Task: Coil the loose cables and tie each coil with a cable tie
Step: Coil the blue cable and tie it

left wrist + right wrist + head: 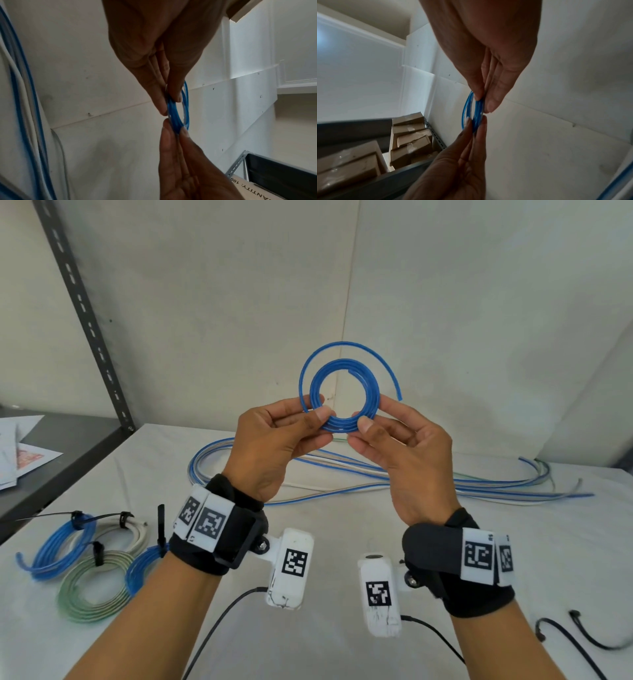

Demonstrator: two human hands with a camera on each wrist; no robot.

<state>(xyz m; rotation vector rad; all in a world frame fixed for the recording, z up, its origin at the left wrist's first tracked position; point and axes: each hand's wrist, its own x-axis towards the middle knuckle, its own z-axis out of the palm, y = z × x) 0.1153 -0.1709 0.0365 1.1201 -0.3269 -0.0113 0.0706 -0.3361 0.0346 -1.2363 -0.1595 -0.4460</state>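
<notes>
Both hands are up in the air over the table (342,542), pinching a small blue cable coil (344,397) at its bottom edge. The left hand (274,446) has thumb and fingers clamped on the lower left of the ring, and the right hand (404,453) does the same just beside it on the lower right. The cable is thin, smooth, glossy plastic, wound into a tight flat ring that stands upright. One loose end arcs over the top and points down past the right-hand grip.

Papers (20,457) on a dark shelf (68,440); stacked cardboard boxes (409,138).
</notes>
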